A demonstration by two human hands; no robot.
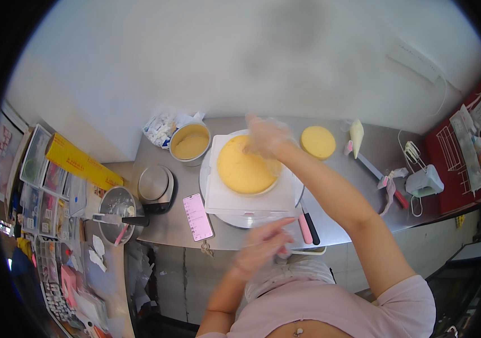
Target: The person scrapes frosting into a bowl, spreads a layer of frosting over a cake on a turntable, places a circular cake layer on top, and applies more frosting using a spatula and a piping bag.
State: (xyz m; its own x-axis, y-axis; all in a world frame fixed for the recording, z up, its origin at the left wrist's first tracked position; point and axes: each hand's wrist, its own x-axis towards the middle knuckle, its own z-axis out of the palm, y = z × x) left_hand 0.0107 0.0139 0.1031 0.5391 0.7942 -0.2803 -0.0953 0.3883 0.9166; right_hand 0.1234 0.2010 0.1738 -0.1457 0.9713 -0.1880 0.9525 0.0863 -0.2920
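A round yellow sponge cake [242, 169] lies on a white square board [223, 203], which rests on a round turntable [242, 222]. My right hand [269, 134], in a clear plastic glove, is over the cake's far right edge. It is blurred, and whether its fingers grip anything cannot be made out. My left hand [263, 243] hovers at the table's front edge, near the board, fingers apart and nothing in it. Right of it lie a pink handle [306, 229] and a black handle [313, 229], their upper ends running towards the turntable.
A smaller sponge round [318, 142], a filled piping bag [356, 137], a long knife [370, 166] and a hand mixer [425, 181] lie to the right. Leftward are a cake tin [190, 143], a kitchen scale [154, 183], a phone [198, 217] and a metal bowl [116, 203].
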